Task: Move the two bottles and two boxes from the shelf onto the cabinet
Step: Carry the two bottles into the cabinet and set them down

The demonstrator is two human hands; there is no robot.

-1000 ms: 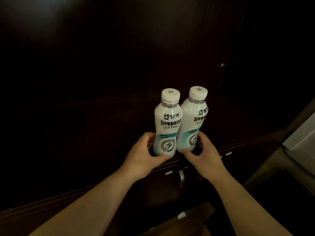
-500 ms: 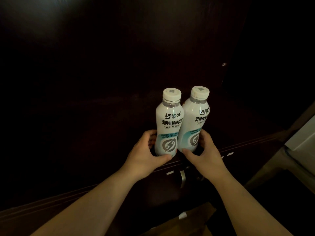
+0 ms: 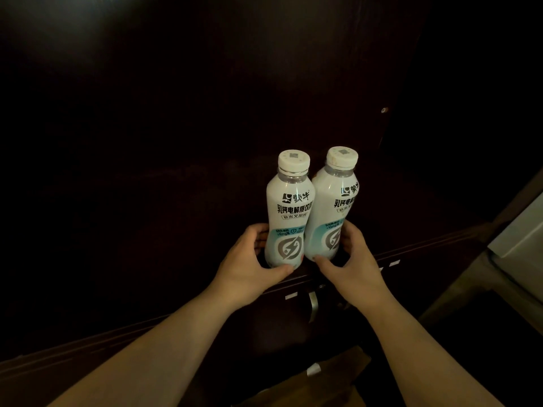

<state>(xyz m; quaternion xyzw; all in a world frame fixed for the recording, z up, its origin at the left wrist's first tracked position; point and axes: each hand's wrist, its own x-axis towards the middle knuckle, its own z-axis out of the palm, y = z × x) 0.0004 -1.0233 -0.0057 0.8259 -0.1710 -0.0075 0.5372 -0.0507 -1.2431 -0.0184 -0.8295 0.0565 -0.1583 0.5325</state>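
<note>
Dark wooden cabinet top (image 3: pixel 176 236), two white bottles (image 3: pixel 289 218) upright, side by side

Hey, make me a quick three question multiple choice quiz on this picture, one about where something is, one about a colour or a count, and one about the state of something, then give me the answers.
1. Where do the two white plastic bottles stand?
A. on the dark wooden cabinet top, near its front edge
B. on the floor
C. inside an open drawer

2. What colour are the bottle caps?
A. red
B. white
C. black

3. How are the bottles held?
A. both lying on their sides
B. one in each hand, upright, side by side
C. both in one hand

Answers:
1 A: the left bottle and right bottle sit at the front edge of the cabinet top.
2 B: both screw caps are white.
3 B: the left hand wraps the left bottle's base, the right hand the right one's.
</note>
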